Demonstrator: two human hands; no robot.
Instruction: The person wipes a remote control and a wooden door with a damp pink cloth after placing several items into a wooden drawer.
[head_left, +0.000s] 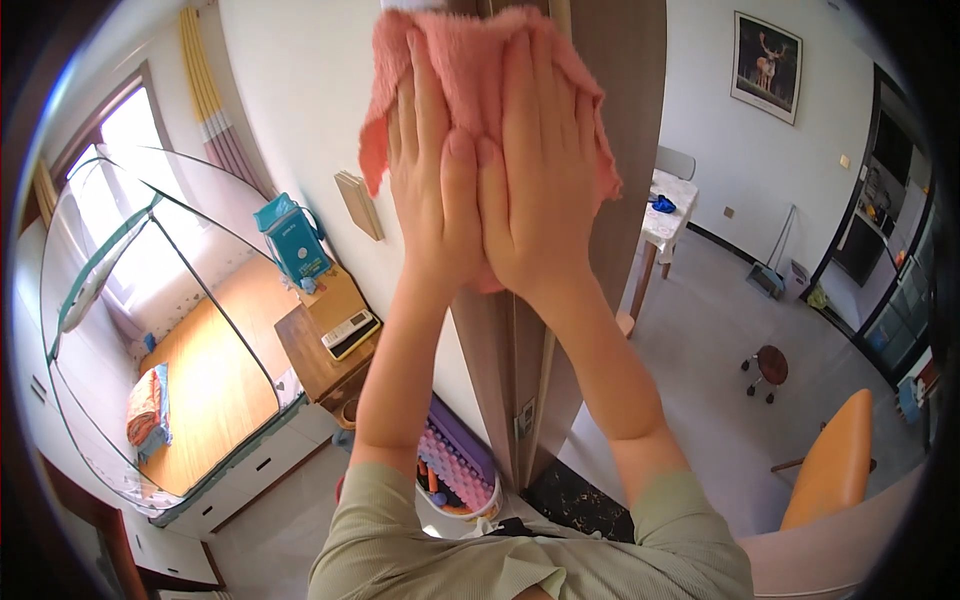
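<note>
A fluffy pink cloth (480, 67) is spread against the brown frame of a doorway (491, 360), high at the top centre. My left hand (439, 172) lies flat on the cloth's left part, fingers pointing up. Beside it, my right hand (540, 165) presses flat on the right part, the two thumbs side by side. Neither hand has its fingers curled round the cloth. The cloth's corners hang out past both hands, and a bit of it shows below the palms. The frame surface behind the cloth is hidden.
At left, a bed with a mosquito net (202, 375) and a wooden nightstand (300, 345) holding a remote control (347, 328). A tub (457, 499) stands by the door frame's foot. Right: a table (679, 199), a wheeled stool (771, 365), an orange chair (832, 465).
</note>
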